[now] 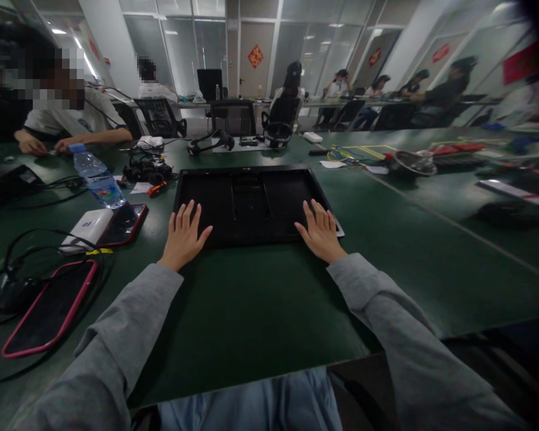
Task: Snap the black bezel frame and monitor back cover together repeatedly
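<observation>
A wide black rectangular panel, like a monitor casing point(251, 230), lies flat on the green table point(251, 311). Its rim is raised and a squarish outline shows in its middle; whether that is a recess or a reflection I cannot tell. My left hand point(185, 235) rests palm down at its near left corner, fingers spread. At the near right corner lies my right hand point(318, 230), its fingers also stretched out over the edge. Neither hand grips anything. A pale strip shows at the casing's right corner, beside my right hand.
On the left are a pink-edged phone point(49, 311), a second phone point(123, 224), a white box point(87, 227), cables and a tilted-looking water bottle point(99, 176). Beyond the casing lies a headset point(211, 142). A metal bowl point(414, 163) stands at the right. Other people sit around.
</observation>
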`<state>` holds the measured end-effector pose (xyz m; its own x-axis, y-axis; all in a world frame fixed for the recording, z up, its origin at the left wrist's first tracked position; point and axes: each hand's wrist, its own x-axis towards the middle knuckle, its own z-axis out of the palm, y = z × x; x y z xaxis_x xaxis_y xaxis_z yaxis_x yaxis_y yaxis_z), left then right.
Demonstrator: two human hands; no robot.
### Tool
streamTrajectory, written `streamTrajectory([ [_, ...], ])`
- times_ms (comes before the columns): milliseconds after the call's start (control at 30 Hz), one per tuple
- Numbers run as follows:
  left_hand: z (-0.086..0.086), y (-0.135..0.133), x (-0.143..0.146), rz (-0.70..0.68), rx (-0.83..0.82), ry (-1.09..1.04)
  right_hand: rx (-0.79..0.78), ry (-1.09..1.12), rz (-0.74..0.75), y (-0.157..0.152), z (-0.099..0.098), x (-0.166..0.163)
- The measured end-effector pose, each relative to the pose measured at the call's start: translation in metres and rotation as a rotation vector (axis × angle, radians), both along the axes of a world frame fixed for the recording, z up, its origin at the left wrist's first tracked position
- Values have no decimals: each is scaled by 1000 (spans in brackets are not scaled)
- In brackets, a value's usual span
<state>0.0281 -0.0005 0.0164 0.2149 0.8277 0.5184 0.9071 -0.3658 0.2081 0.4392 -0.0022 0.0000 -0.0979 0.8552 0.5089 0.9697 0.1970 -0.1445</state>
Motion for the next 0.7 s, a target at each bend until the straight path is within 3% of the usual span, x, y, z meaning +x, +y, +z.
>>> streamTrajectory([
  [333, 1, 0, 0, 32, -23, 63, 18, 8, -53, -6, 5, -5],
  [500, 0, 0, 0, 34, -39, 69, 98, 21, -138, -22, 22, -44],
  [600, 0, 0, 0, 27, -32, 70, 40, 17, -34, -36, 29, -82],
  [700, 0, -1, 0, 21, -26, 63, -95, 4, 168, -48, 26, -114],
])
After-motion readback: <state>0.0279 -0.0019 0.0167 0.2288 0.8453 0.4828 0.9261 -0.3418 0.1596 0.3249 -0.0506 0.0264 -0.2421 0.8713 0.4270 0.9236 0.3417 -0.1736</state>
